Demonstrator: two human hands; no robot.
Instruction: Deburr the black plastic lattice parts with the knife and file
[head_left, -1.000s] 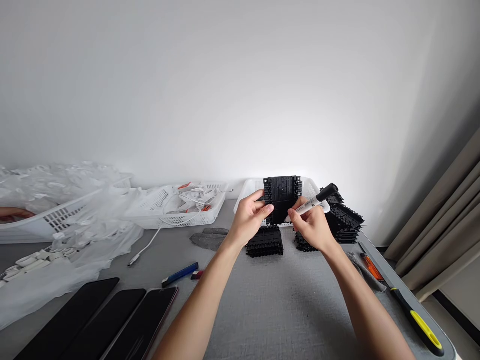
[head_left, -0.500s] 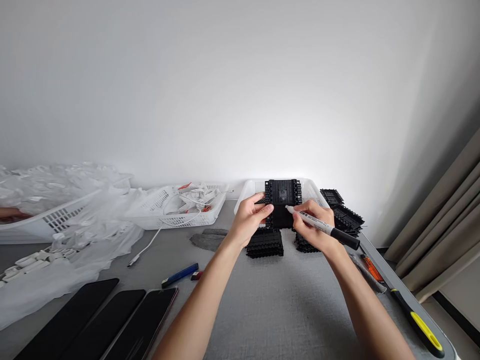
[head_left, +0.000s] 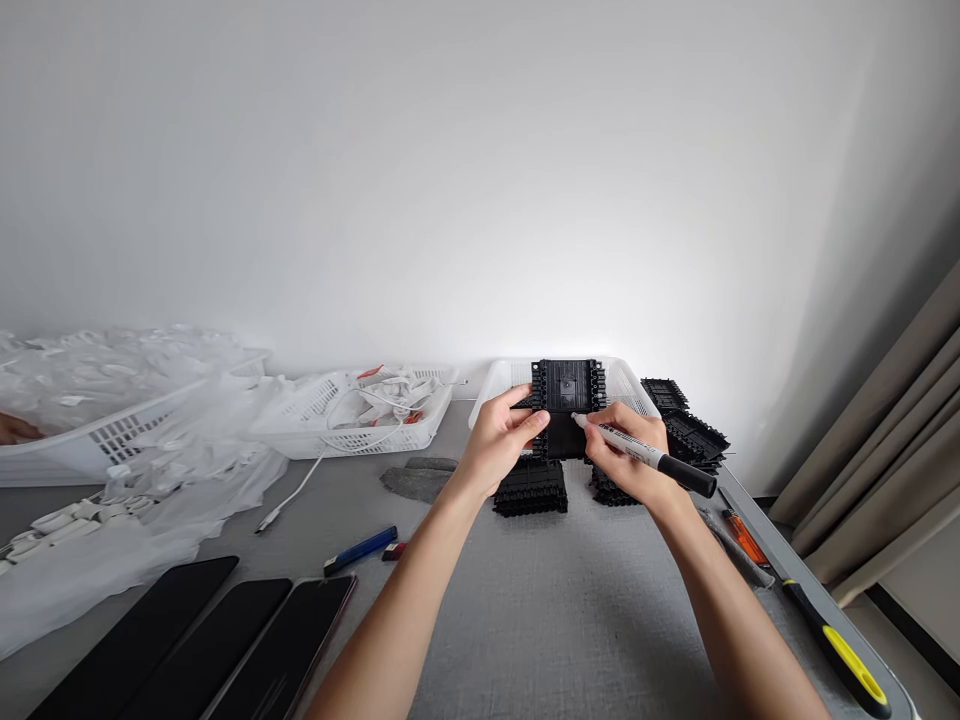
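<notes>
Roughly between left hand (head_left: 498,440), closed on its edge, and right hand (head_left: 627,477), around marker (head_left: 643,452): black panel (head_left: 568,396).

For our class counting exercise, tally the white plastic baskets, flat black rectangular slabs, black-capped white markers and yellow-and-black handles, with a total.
White plastic baskets: 3
Flat black rectangular slabs: 3
Black-capped white marker: 1
Yellow-and-black handle: 1
Total: 8

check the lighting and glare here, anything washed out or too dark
In the head view, the wall is brightest above the white basket; same head view, the lower half of the held black part shows little detail, and faint streaks mark the rightmost phone.
</notes>
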